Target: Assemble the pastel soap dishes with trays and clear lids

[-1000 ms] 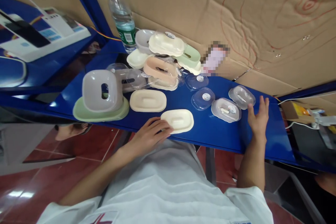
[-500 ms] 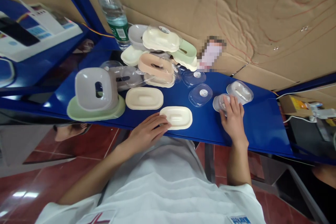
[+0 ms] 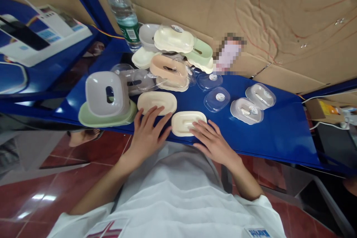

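Note:
My left hand (image 3: 149, 130) is spread, its fingertips over the front edge of a beige oval plastic tray (image 3: 158, 98) with a raised middle. My right hand (image 3: 213, 143) is open too, fingers resting over the right end of a cream oval tray (image 3: 182, 124) with a ridge. That cream tray lies flat near the table's front edge, between both hands. Whether the fingers press on the trays I cannot tell. Left of my left hand, a grey plastic piece with a slot (image 3: 104, 96) leans on a green oval piece (image 3: 122, 117).
Two clear-lidded trays (image 3: 247, 111) sit at the right of the blue table (image 3: 284, 134). Clear lids (image 3: 216, 99) with round stickers lie in the middle. Behind are a pile with a peach slotted piece (image 3: 164, 68) and a water bottle (image 3: 125, 15); a cardboard wall (image 3: 181, 3) closes the back.
My right hand has left the clear-lidded tray at the right and come over the cream tray. My left hand has moved from the cream tray's left end to the beige tray, fingers spreading.

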`<state>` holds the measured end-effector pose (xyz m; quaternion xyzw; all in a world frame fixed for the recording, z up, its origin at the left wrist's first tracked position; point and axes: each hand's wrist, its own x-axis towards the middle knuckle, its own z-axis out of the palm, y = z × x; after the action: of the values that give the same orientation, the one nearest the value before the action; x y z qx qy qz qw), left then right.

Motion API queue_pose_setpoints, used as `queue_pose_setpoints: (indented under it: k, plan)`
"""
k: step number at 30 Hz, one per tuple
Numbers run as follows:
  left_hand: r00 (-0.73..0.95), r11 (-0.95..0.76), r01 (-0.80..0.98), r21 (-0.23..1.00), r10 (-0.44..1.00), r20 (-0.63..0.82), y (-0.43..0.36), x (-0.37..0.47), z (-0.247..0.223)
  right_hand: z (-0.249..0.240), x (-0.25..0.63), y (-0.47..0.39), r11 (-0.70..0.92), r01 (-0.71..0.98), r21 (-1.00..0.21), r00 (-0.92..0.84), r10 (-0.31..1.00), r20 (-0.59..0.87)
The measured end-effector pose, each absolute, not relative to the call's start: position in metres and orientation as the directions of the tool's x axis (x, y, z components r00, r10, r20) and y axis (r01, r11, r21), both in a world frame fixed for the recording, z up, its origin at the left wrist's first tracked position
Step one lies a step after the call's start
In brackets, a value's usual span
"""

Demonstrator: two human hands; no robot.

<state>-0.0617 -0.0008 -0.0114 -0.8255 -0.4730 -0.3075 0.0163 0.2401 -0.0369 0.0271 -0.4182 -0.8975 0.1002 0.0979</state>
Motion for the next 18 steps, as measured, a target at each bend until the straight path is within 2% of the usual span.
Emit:
queue_pose_setpoints:
  k: [5,9,15,18]
  plan:
    - [0.323,-0.522,0.806,0.28,0.783,0.532,0.009,-0.068,-0.016,0.018,0.245,-0.046,0.57,0.78,-0.259,-0.56,0.82,0.116]
    - [0.395,-0.613,0.74,0.277,0.729,0.559,0.009,-0.063,-0.018,0.017,0.258,-0.047,0.533,0.809,-0.247,-0.505,0.846,0.173]
    - [0.535,-0.736,0.569,0.366,0.669,0.515,-0.001,-0.046,-0.017,0.006,0.268,-0.047,0.384,0.891,-0.24,-0.305,0.901,0.309]
    - [0.53,-0.749,0.581,0.319,0.646,0.55,-0.002,-0.058,-0.01,0.001,0.269,-0.047,0.367,0.898,-0.241,-0.275,0.898,0.344]
